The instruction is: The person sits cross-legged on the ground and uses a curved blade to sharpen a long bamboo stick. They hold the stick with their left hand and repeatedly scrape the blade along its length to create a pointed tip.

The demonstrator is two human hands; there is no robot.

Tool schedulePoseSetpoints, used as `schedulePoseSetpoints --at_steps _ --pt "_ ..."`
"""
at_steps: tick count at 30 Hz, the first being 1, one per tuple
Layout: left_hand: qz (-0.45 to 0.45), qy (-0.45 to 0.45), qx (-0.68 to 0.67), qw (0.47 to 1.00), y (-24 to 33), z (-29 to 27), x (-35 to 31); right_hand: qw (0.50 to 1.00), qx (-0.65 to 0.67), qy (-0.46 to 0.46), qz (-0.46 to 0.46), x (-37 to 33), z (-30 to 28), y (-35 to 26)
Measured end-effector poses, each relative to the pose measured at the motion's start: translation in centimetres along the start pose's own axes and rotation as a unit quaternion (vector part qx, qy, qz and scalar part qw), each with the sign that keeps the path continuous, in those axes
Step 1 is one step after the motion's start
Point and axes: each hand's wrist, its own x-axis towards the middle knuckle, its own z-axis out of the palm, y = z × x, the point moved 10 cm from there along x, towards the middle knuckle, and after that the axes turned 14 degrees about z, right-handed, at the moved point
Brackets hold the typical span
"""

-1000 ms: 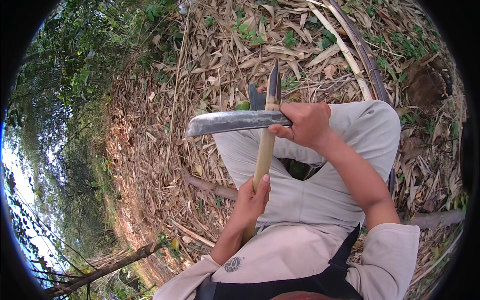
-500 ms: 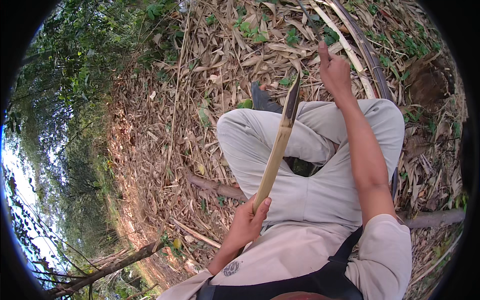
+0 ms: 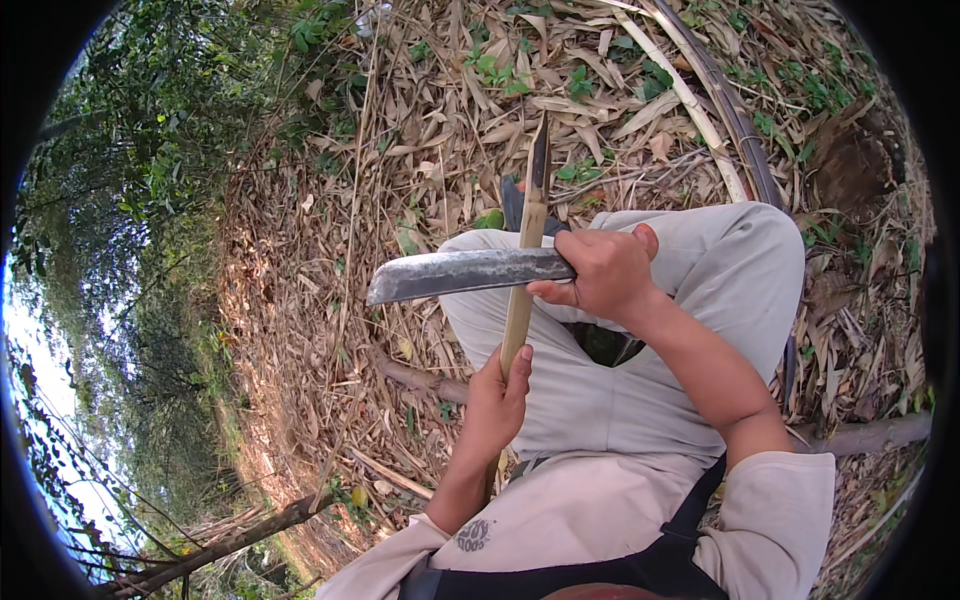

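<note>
My left hand (image 3: 495, 400) is closed round the lower end of a pale split bamboo strip (image 3: 520, 320). The strip points up and away from me, and its far tip is dark and tapered. In my right hand (image 3: 605, 275) is a machete (image 3: 465, 272), gripped close to the blade, its handle hidden by my fingers. The broad grey blade lies across the strip, over its middle, with its squared tip out to the left. Whether the blade touches the strip, I cannot tell.
I sit cross-legged in pale trousers (image 3: 590, 400) on dry leaf litter (image 3: 300, 330). Long bamboo strips (image 3: 700, 110) lie at the far right, near a brown stump or mound (image 3: 855, 165). A branch (image 3: 425, 380) runs by my left knee. Green bushes (image 3: 150, 150) stand at left.
My right hand has come from far out on the right back over my lap, bringing the machete blade across the strip. The strip has turned more upright, its tip shifting left.
</note>
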Motion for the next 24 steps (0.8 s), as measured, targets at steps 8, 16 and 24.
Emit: schedulePoseSetpoints --at_steps 8,16,24 --pt "0.087 0.031 0.119 0.989 2.3 0.6 -0.9 1.0 -0.014 -0.002 0.014 -0.2 0.2 0.0" --pt "0.075 0.007 0.11 0.991 1.8 0.8 -0.2 0.998 -0.022 0.041 -0.037 0.3 1.0 0.9" --pt "0.041 -0.012 0.084 0.996 0.5 -0.8 -4.7 0.952 -0.009 0.082 0.296 7.9 -3.3 15.3"
